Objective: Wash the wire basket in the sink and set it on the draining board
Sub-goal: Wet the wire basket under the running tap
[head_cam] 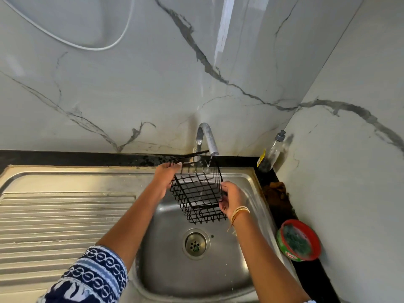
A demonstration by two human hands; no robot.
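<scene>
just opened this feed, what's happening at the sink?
A person is rinsing a black wire basket under the running tap. Both hands hold it tilted above the steel sink: the left hand grips its upper left edge, the right hand its right side. A thin stream of water falls onto the basket's top. The draining board on the left has not received it yet.

A black bench (284, 206) is running along the marbled wall, carrying a steel sink (166, 248) with a ribbed draining board (65, 226) on its left. In the back right corner a pump bottle (272, 153) is standing. On the right strip a red-rimmed green tub (298, 240) is sitting beside the sink.
</scene>
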